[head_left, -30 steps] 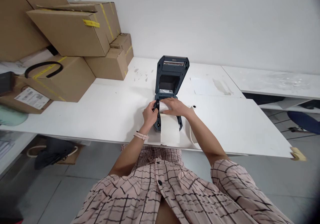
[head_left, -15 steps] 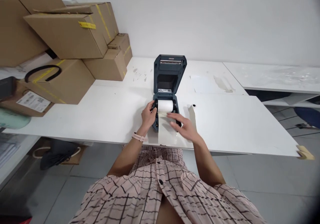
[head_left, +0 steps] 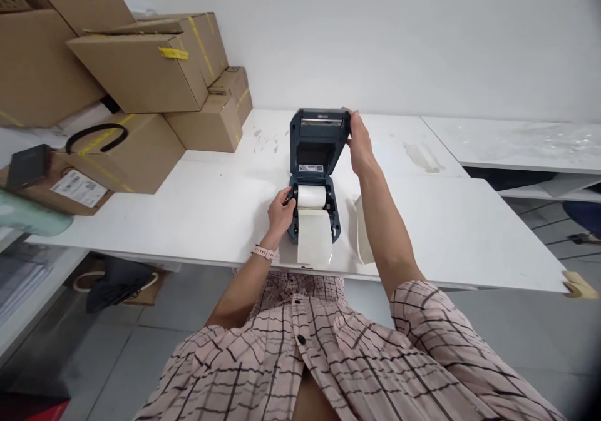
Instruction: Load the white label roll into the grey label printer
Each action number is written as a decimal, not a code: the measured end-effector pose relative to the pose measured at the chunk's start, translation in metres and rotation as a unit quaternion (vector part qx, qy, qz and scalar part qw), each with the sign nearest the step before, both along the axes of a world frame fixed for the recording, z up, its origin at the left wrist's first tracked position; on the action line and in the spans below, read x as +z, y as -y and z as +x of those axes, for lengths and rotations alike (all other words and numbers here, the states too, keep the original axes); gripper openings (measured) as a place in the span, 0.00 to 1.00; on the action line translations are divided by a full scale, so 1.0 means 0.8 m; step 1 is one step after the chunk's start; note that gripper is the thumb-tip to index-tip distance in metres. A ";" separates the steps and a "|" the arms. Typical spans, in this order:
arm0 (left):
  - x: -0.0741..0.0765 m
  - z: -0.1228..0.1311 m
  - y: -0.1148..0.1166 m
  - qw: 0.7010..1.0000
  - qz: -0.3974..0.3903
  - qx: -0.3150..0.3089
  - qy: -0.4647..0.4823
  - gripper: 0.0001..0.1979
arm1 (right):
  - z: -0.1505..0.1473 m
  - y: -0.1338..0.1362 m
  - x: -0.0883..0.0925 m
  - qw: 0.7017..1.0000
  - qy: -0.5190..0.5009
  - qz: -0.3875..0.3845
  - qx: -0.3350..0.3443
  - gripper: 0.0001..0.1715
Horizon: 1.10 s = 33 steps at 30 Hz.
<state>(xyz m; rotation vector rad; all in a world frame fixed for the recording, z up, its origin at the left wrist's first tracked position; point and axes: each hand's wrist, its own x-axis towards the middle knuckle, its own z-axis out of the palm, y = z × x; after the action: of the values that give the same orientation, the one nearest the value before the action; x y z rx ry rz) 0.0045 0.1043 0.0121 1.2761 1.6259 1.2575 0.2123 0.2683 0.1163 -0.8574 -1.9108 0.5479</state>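
Dark blue-grey plastic, the label printer stands near the front edge of the tabletop, about midway along it. Its lid is swung up and back. A white paper roll lies in the open well, and a length of paper runs forward out of it toward that front edge.

The step in hand looks like bringing the lid down over the roll. To do it well, I judge, the paper should lie flat and square across the front of the printer, the fingers at the roll should come clear of the well first, and the lid should be pressed evenly so both sides latch.

The right hand reaches far out and grasps the lid's upper right corner, fingers curled over its top edge. The left hand is half curled at the printer's left side, fingertips against the left end of the roll; whether they pinch anything there I cannot tell
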 end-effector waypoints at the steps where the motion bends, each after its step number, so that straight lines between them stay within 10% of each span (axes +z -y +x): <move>1: -0.001 0.000 0.000 1.000 0.003 0.003 0.003 0.23 | 0.001 0.021 -0.004 1.000 -0.019 -0.009 -0.014 0.52; 7: -0.001 0.018 0.053 0.981 0.119 0.131 -0.073 0.19 | 0.001 0.165 -0.034 0.998 -0.027 -0.048 -0.041 0.42; 9: 0.001 0.031 0.083 0.971 0.167 0.084 -0.148 0.18 | 0.001 0.185 -0.044 0.997 -0.027 -0.056 -0.043 0.40; 12: 0.009 0.053 0.115 0.947 0.187 -0.101 -0.239 0.21 | 0.002 0.189 -0.051 0.997 -0.031 -0.061 -0.042 0.38; 16: 0.022 0.061 0.112 0.895 0.114 -0.250 -0.352 0.50 | 0.001 0.180 -0.046 0.996 -0.039 -0.065 -0.042 0.36; 33: 0.031 0.058 0.074 0.857 0.056 -0.320 -0.399 0.52 | 0.000 0.180 -0.042 0.996 -0.026 -0.062 -0.051 0.39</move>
<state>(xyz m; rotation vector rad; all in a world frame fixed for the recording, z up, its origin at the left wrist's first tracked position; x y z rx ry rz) 0.0510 0.0449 0.0365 2.3679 1.3997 0.4005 0.2122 0.1245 0.0829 -1.0049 -1.7908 0.6253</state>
